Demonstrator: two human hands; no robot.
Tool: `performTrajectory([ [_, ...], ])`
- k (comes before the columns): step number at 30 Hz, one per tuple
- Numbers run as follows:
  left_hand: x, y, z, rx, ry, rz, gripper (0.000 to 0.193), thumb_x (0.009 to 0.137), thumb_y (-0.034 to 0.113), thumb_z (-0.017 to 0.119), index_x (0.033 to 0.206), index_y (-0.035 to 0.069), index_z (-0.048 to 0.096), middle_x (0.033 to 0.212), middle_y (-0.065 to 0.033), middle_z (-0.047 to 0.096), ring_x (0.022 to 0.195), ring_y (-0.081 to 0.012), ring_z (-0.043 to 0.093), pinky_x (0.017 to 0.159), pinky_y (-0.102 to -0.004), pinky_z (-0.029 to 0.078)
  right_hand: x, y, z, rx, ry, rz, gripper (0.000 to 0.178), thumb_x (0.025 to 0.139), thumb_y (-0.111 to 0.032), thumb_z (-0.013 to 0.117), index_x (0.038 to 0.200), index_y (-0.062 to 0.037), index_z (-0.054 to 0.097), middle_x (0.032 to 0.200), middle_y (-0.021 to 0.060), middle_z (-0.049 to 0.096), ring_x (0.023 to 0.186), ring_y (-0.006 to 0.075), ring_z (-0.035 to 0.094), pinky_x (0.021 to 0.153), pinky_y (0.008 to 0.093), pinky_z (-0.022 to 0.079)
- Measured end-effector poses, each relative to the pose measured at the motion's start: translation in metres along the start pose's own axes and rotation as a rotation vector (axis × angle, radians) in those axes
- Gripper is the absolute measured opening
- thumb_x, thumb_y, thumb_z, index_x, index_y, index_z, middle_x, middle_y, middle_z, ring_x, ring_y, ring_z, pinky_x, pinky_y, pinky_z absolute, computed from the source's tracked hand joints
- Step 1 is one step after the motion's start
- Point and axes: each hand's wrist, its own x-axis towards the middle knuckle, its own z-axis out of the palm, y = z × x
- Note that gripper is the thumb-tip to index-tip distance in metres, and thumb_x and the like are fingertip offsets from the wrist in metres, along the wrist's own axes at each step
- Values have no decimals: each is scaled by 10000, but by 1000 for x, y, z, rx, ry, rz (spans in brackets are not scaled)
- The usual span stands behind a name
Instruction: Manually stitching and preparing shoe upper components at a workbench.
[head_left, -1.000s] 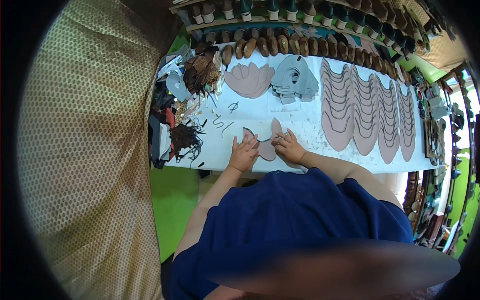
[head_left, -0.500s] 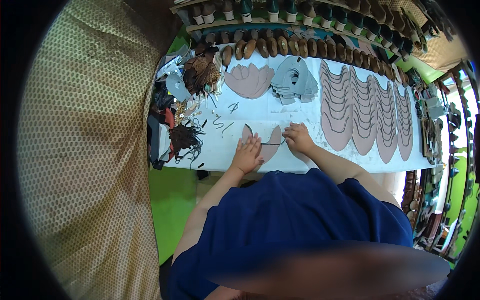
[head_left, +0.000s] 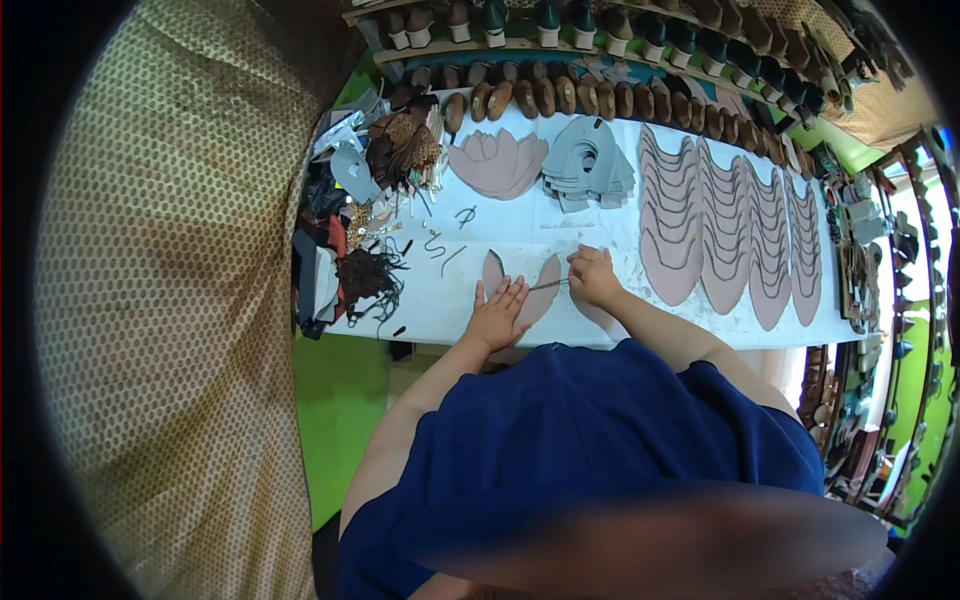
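Note:
A pinkish-beige U-shaped shoe-upper piece (head_left: 541, 303) lies near the front edge of the white table, its two points facing away from me. My left hand (head_left: 499, 314) rests flat over its left half with the fingers stretched out. From under those fingertips a thin dark braided trim (head_left: 546, 285) runs across the piece's opening to the right. My right hand (head_left: 594, 278) pinches the far end of this trim, just right of the piece. Part of the trim along the left arm of the U is covered by my left fingers.
Overlapping trimmed uppers (head_left: 672, 265) lie in columns on the right. Plain pinkish pieces (head_left: 500, 170) and a grey stack (head_left: 588, 165) sit farther back, before a row of brown shoe lasts (head_left: 545, 95). Leather scraps (head_left: 400, 145) and dark cords (head_left: 370, 275) crowd the left side.
My left hand has shifted slightly down and right over the piece. The trim now slants up toward my right hand, which has barely moved.

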Motion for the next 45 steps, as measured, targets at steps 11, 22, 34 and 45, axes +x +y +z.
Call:
performTrajectory([
  [11,0,4,3,40,-3,-40,834,904,544,535,1553,106,248,1643,-72,181,1510,-264,175,1154,-664,59,-2,1,18,-95,136,-48,159,848,-161,611,992,-100,638,1221,56,567,1331,301,445,1103,685,240],
  [22,15,14,4,5,-20,12,839,911,554,520,1561,109,229,1650,-64,162,1515,-266,161,1151,-661,75,4,1,18,-80,160,-46,161,876,-146,626,1029,-96,617,1278,57,569,1360,293,424,1124,670,197],
  [34,19,15,7,-39,14,-14,766,908,423,549,1548,110,269,1625,-70,240,1500,-265,215,1149,-667,74,51,-21,6,-189,56,-10,126,852,-203,657,945,-126,693,1420,42,504,1427,314,322,1099,726,201],
  [45,29,22,6,-37,58,-34,688,916,359,536,1533,147,318,1616,-67,265,1490,-272,240,1151,-651,113,54,-17,12,-132,77,-20,114,847,-227,684,933,-154,703,1403,34,526,1428,306,326,1107,706,207],
])
